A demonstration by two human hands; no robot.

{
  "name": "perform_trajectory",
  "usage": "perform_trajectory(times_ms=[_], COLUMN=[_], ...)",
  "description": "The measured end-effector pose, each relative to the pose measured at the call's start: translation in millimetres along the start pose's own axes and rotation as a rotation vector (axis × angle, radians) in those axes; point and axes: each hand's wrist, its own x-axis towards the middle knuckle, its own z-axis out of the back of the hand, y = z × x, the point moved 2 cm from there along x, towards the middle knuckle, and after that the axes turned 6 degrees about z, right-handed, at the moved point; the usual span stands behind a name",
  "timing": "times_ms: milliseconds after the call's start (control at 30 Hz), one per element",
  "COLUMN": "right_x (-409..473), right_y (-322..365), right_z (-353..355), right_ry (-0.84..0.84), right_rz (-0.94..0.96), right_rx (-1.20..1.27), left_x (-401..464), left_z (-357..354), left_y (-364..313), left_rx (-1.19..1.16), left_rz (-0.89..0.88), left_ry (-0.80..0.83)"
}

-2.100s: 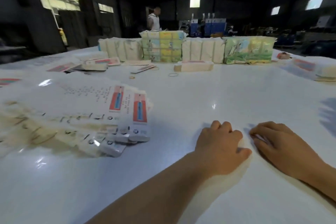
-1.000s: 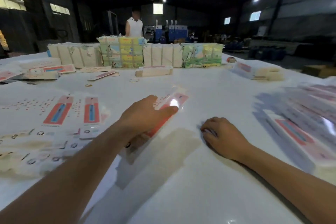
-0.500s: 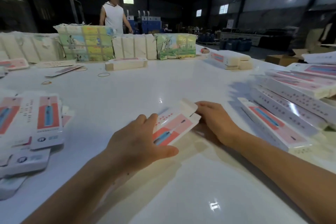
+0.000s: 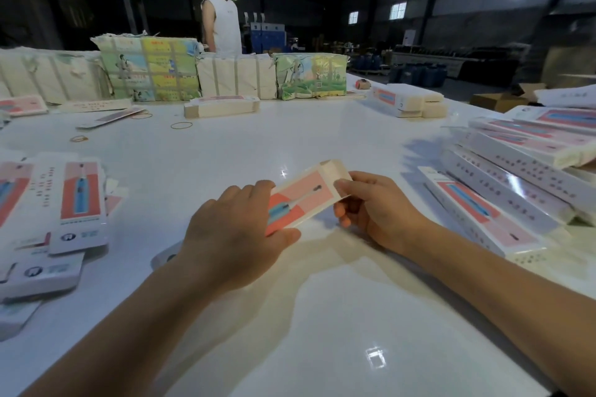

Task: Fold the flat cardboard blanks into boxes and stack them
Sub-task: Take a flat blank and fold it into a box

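White glossy table [image 4: 322, 138] under my arms. At 9 o'clock: loose spread of flat blanks [image 4: 54, 213], overlapping. At 3 o'clock: stack of folded boxes [image 4: 522, 167], long sides toward me. At 12 o'clock, far edge: row of wrapped bundles [image 4: 206, 74]; just before them, small banded pack [image 4: 222, 106]. At 11 o'clock: rubber bands [image 4: 181, 125] loose on surface. At 1 o'clock: another short pile of blanks [image 4: 409, 100].

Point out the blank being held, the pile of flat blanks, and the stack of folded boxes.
held blank [image 4: 304, 195]: head view, on its pink printed face.
pile of flat blanks [image 4: 80, 193]: head view, on the top blank's red panel.
stack of folded boxes [image 4: 529, 167]: head view, on a white box side.
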Motion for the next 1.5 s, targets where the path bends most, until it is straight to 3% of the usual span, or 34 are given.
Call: perform_trajectory(times_ms=[100,233,433,667,767,900,1100,1167,1267,1300,1367,1433,1500], right_x=[-1.0,-8.9,-21.4,-18.4,-17.4,-20.8,-20.1,-20.7,-18.6,-17.3,-14.7,-14.1,-15.1], right_y=[0.6,9.3,8.5,0.7,0.2,2.5,3.9,6.4,14.2,14.9,12.4,8.8,8.9], right_z=[-0.2,5.5,-19.2,-15.8,-18.0,-18.8,-19.5,-19.4,-13.6,-10.8,-8.0,-14.8,-19.4], right_ry=[-0.136,-0.302,-0.115,-0.122,-0.074,-0.071,-0.048,-0.040,-0.209,-0.266,-0.254,-0.063,0.007], right_rz=[0.015,0.277,0.331,0.213,0.175,0.275,0.225,0.257,0.395,0.375,0.155,-0.109,-0.179], right_rx=[-0.010,-0.376,-0.428,-0.394,-0.508,-0.485,-0.449,-0.537,-0.791,-0.747,-0.360,0.204,0.377], left_x=[2.0,9.4,6.0,3.5,-0.7,-1.7,-3.2,-4.2,-4.6,-4.0,-3.9,-4.9,-6.6], left_z=[1.2,3.7,-3.0,-11.9,-14.5,-15.1,-12.5,-10.1,-8.7,-8.1,-7.5,-10.8,-14.4], left_y=[3.4,11.3,2.8,-3.0,-6.2,-10.4,-13.5,-15.0,-19.0,-19.7,-22.7,-24.7,-27.5], left_rx=[0.017,-0.044,-0.041,0.086,0.202,0.269,0.259,0.216,0.113,0.090,0.065,0.078,0.131], left_rz=[0.016,0.107,0.064,-0.052,-0.142,-0.125,-0.129,-0.104,-0.057,-0.038,-0.031,-0.059,-0.097], left_ry=[0.001,0.046,0.023,-0.071,-0.118,-0.126,-0.167,-0.166,-0.189,-0.199,-0.239,-0.233,-0.204])
